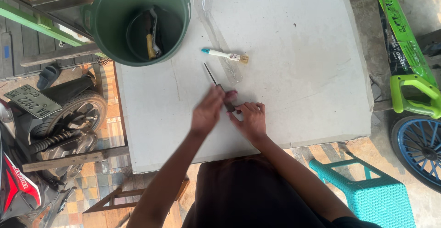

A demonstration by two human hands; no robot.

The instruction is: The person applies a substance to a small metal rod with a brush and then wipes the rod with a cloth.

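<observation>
Two hands meet over a thin tool on the grey worktop [298, 35].

Left hand [207, 111] is closed around the tool [216, 82], a slim dark metal shaft with a darker grip end, lying at a slant near the worktop's front middle. Right hand [250, 120] rests flat beside it, fingers curled, touching the grip end; what it pinches cannot be told. Just beyond lies a small brush [225, 55] with a white handle and teal tip. A green bucket [138, 21] stands at the far left corner.
</observation>
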